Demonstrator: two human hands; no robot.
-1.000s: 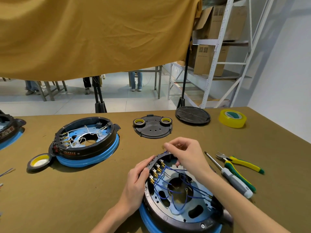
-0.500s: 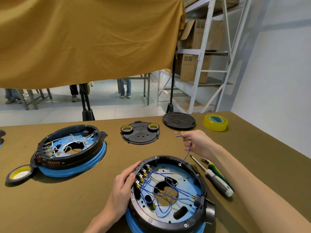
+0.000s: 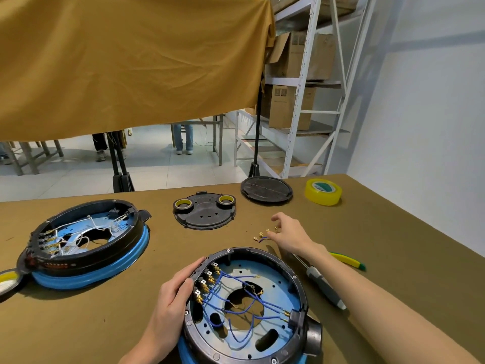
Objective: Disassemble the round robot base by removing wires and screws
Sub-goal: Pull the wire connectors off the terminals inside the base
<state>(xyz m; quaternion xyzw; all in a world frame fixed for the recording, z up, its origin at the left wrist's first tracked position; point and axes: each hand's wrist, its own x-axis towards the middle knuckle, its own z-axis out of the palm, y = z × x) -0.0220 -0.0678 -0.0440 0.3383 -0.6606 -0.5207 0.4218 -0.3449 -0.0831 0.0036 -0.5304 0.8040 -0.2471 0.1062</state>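
- Round robot base (image 3: 249, 306) — near table edge, open side up; blue wires (image 3: 236, 298) cross its interior to brass terminals.
- Left hand (image 3: 173, 292): fingers lie along the base's left rim, bracing it, not clamped.
- Right hand (image 3: 287, 232): fingers loosely spread over a small freed wire piece (image 3: 262, 236) on the table (image 3: 393, 258), holding nothing.
- Step, as judged: wire removal, partway — many leads remain attached.
- Next move calls for pinching another terminal and pulling it off.
- Just behind the right wrist: screwdriver (image 3: 324, 287), pliers (image 3: 347, 261); nothing blocks the return reach.
- Beyond the left hand: second base (image 3: 86, 243), black cover (image 3: 204, 210).
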